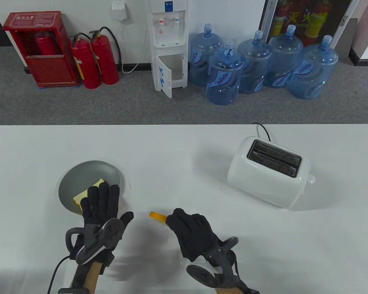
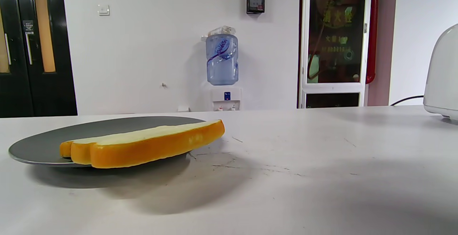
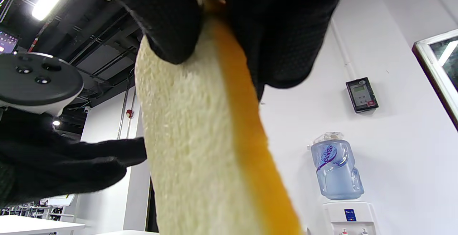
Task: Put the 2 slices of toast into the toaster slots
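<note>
One toast slice with an orange crust lies on the grey plate at the table's left; the left wrist view shows this slice flat on the plate. My left hand hovers over it with fingers straight, holding nothing. My right hand grips the second slice, whose crust end sticks out leftward. In the right wrist view that slice is pinched between my fingertips. The white toaster stands at the right, both slots empty.
The toaster's black cord runs off the far table edge. Beyond the table stand water bottles, a dispenser and red fire extinguishers. Bare white tabletop lies between plate and toaster.
</note>
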